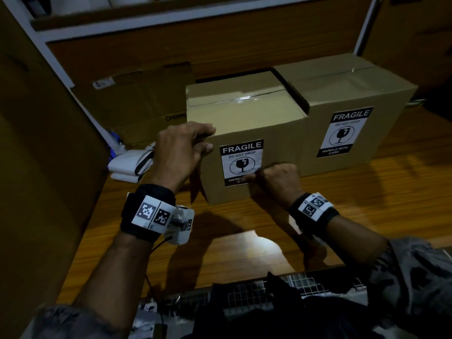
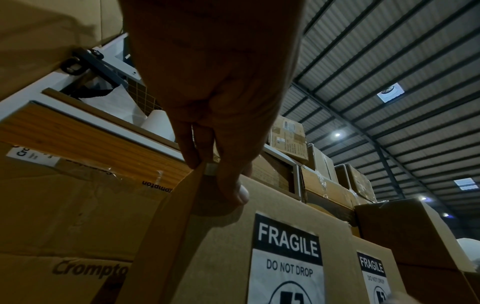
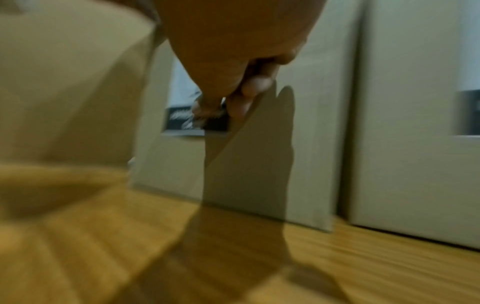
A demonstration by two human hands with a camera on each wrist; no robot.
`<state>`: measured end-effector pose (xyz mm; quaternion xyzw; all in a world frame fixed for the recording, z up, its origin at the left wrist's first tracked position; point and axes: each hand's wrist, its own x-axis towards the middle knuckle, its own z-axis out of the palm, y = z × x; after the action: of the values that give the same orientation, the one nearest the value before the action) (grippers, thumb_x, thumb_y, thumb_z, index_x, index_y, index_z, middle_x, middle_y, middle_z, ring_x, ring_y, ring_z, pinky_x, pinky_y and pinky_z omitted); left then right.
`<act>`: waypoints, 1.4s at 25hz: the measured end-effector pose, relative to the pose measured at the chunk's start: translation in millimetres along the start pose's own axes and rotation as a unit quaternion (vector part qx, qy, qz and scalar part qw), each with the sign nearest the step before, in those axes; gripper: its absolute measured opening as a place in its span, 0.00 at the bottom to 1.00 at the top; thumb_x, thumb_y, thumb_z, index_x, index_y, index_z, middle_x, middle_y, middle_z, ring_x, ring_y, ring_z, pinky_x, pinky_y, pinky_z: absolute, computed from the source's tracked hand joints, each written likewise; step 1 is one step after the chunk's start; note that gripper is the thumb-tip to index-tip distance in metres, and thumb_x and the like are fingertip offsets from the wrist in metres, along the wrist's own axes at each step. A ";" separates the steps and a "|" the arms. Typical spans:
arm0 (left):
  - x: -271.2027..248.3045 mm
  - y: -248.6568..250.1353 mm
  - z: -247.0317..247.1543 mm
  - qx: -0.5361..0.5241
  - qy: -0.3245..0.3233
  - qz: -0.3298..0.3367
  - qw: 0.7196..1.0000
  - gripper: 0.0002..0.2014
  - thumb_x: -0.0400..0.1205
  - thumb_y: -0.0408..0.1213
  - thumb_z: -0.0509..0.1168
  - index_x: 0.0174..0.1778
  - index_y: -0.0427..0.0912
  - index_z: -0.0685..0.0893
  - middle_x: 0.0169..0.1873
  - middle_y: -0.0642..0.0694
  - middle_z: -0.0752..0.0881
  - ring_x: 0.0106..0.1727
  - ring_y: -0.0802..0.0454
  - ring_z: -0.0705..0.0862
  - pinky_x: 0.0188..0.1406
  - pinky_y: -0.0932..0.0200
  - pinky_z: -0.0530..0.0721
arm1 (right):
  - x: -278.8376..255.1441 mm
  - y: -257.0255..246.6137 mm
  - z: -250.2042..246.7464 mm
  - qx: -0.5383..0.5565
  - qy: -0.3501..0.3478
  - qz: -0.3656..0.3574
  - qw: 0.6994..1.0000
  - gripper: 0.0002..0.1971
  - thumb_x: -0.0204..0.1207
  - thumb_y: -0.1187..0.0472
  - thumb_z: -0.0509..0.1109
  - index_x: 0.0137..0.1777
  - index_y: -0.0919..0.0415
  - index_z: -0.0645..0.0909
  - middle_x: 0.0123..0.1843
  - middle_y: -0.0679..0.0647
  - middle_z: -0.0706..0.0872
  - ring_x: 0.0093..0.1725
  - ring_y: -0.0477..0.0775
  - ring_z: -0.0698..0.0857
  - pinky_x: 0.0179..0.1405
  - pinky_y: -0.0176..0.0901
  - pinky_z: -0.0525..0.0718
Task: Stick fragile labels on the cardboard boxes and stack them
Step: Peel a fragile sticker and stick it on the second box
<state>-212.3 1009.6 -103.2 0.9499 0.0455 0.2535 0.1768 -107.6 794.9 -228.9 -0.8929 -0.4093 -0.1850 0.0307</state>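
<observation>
Two taped cardboard boxes stand side by side on the wooden table (image 1: 367, 204). The near box (image 1: 244, 113) carries a black-and-white fragile label (image 1: 241, 160) on its front face. The right box (image 1: 347, 91) bears its own fragile label (image 1: 343, 133). My left hand (image 1: 195, 143) grips the near box's top left corner, fingers over the top edge and thumb on the front; the left wrist view shows that hand (image 2: 221, 176) at the corner above the label (image 2: 285, 257). My right hand (image 1: 266, 176), fingers curled, presses its thumb on the label's lower right; the right wrist view of it (image 3: 228, 102) is blurred.
A flattened Crompton carton (image 1: 137, 104) leans at the back left, with folded white bags (image 1: 127, 165) in front of it. A tall cardboard sheet (image 1: 36, 143) walls the left side. A wire mesh basket (image 1: 244, 294) sits at the table's near edge. Shelving stands behind.
</observation>
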 end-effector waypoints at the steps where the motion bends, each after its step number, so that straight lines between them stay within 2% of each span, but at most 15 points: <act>1: 0.7 0.3 0.2 0.001 -0.003 -0.002 1.000 0.20 0.78 0.36 0.78 0.67 0.48 0.89 0.65 0.50 0.90 0.67 0.54 0.87 0.64 0.63 0.78 | -2.9 11.0 -3.6 -0.020 0.012 0.013 1.000 0.16 0.84 0.45 0.62 0.48 0.49 0.90 0.25 0.47 0.68 0.21 0.46 0.67 0.20 0.35 0.59; 3: 2.0 1.0 -0.4 0.002 -0.008 -0.007 1.000 0.20 0.78 0.36 0.78 0.67 0.48 0.88 0.65 0.50 0.90 0.66 0.53 0.87 0.64 0.62 0.79 | -12.3 30.8 -7.8 -0.043 0.031 0.079 0.996 0.27 0.85 0.37 0.54 0.46 0.55 0.89 0.27 0.49 0.76 0.23 0.49 0.73 0.23 0.38 0.70; 5: 1.8 1.1 -0.5 0.001 -0.003 -0.005 1.000 0.20 0.78 0.36 0.79 0.66 0.47 0.89 0.64 0.50 0.90 0.65 0.53 0.87 0.64 0.61 0.80 | -14.2 39.6 -16.6 0.007 0.122 0.133 0.984 0.35 0.86 0.31 0.51 0.35 0.58 0.84 0.23 0.49 0.73 0.20 0.50 0.70 0.25 0.36 0.66; 6: 1.2 1.2 -0.1 -0.001 0.000 -0.004 1.000 0.20 0.78 0.36 0.79 0.66 0.47 0.89 0.64 0.50 0.90 0.65 0.53 0.87 0.64 0.61 0.80 | -10.4 39.3 -21.3 0.019 0.150 0.132 0.980 0.34 0.85 0.30 0.54 0.33 0.57 0.82 0.22 0.49 0.73 0.20 0.49 0.69 0.26 0.35 0.64; 9: 0.3 0.6 -0.2 -0.002 -0.002 0.001 1.000 0.20 0.78 0.36 0.79 0.66 0.48 0.89 0.64 0.50 0.90 0.64 0.53 0.88 0.64 0.60 0.82 | 11.5 33.4 -33.8 0.000 0.149 0.108 0.983 0.32 0.82 0.26 0.58 0.33 0.54 0.80 0.24 0.49 0.75 0.22 0.50 0.71 0.26 0.37 0.60; 13: 2.5 1.1 -1.0 0.007 -0.004 -0.004 1.000 0.20 0.78 0.37 0.79 0.67 0.49 0.88 0.64 0.50 0.90 0.65 0.53 0.87 0.65 0.57 0.84 | 13.4 32.1 -42.0 0.089 0.205 0.217 0.950 0.33 0.84 0.28 0.57 0.32 0.55 0.80 0.25 0.47 0.72 0.24 0.48 0.70 0.25 0.34 0.54; 17: 2.5 -0.3 -0.1 -0.001 -0.006 -0.011 1.000 0.20 0.78 0.37 0.79 0.67 0.49 0.88 0.65 0.50 0.90 0.65 0.53 0.87 0.66 0.56 0.84 | 17.7 30.7 -39.6 0.079 0.186 0.207 0.957 0.36 0.78 0.21 0.57 0.34 0.54 0.81 0.27 0.49 0.78 0.26 0.50 0.76 0.23 0.37 0.67; 20: 4.8 0.8 0.5 0.003 -0.007 -0.007 1.000 0.20 0.78 0.38 0.79 0.67 0.49 0.88 0.64 0.50 0.90 0.64 0.54 0.88 0.63 0.60 0.83 | 22.2 34.6 -43.5 0.091 0.206 0.242 0.944 0.36 0.81 0.24 0.54 0.36 0.56 0.83 0.28 0.50 0.79 0.28 0.50 0.75 0.25 0.38 0.61; 22: 4.7 0.7 1.5 -0.004 0.001 -0.007 1.000 0.20 0.78 0.38 0.79 0.67 0.49 0.89 0.63 0.51 0.91 0.64 0.54 0.88 0.65 0.55 0.86 | 18.8 34.1 -40.8 0.113 0.271 0.265 0.919 0.31 0.83 0.29 0.60 0.41 0.58 0.83 0.34 0.53 0.82 0.33 0.49 0.75 0.28 0.38 0.60; 24: 3.1 0.2 1.8 -0.011 0.007 -0.008 1.000 0.19 0.78 0.38 0.79 0.66 0.49 0.90 0.63 0.51 0.91 0.64 0.53 0.88 0.65 0.50 0.87 | 14.4 23.4 -32.0 0.117 0.306 0.217 0.920 0.23 0.80 0.36 0.73 0.45 0.59 0.83 0.40 0.55 0.83 0.37 0.50 0.76 0.32 0.38 0.65; 25: 3.1 0.2 2.0 -0.012 0.005 -0.009 1.000 0.19 0.78 0.38 0.79 0.66 0.50 0.90 0.63 0.51 0.91 0.64 0.53 0.88 0.65 0.50 0.87 | 13.0 14.7 -26.8 0.123 0.305 0.189 0.926 0.22 0.80 0.38 0.75 0.45 0.59 0.83 0.40 0.54 0.83 0.36 0.50 0.77 0.31 0.38 0.66; 27: 4.1 0.0 1.2 -0.012 0.003 -0.011 1.000 0.19 0.78 0.38 0.79 0.66 0.50 0.89 0.64 0.51 0.90 0.64 0.53 0.88 0.66 0.51 0.87 | 13.1 -6.5 -18.0 0.166 0.272 0.161 0.934 0.19 0.85 0.42 0.71 0.43 0.57 0.83 0.36 0.50 0.82 0.30 0.47 0.75 0.25 0.36 0.65; 30: 5.3 0.0 0.8 -0.003 -0.003 -0.011 1.000 0.20 0.79 0.39 0.78 0.67 0.50 0.89 0.65 0.52 0.90 0.65 0.54 0.88 0.65 0.54 0.86 | 18.1 -38.0 -16.4 0.218 0.200 0.175 0.939 0.12 0.91 0.49 0.62 0.49 0.53 0.82 0.31 0.44 0.77 0.24 0.42 0.69 0.21 0.33 0.61; 33: 5.0 -2.0 1.2 -0.001 0.000 -0.003 1.000 0.19 0.79 0.39 0.78 0.67 0.51 0.89 0.64 0.52 0.90 0.63 0.54 0.88 0.64 0.56 0.85 | 33.0 -50.4 -26.0 0.221 0.128 0.151 0.955 0.10 0.92 0.52 0.57 0.53 0.53 0.77 0.28 0.44 0.67 0.24 0.40 0.64 0.23 0.37 0.58; 35: 6.1 -2.2 1.5 -0.003 0.000 -0.004 1.000 0.19 0.79 0.39 0.79 0.66 0.51 0.90 0.64 0.52 0.91 0.63 0.54 0.88 0.64 0.57 0.84 | 38.4 -46.2 -33.1 0.198 0.127 0.121 0.964 0.11 0.92 0.52 0.57 0.51 0.53 0.77 0.29 0.44 0.69 0.25 0.42 0.65 0.24 0.38 0.58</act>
<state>-206.3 1012.3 -102.4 0.9493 0.0491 0.2528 0.1805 -129.1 846.3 -188.9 -0.8812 -0.3190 -0.2073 0.2805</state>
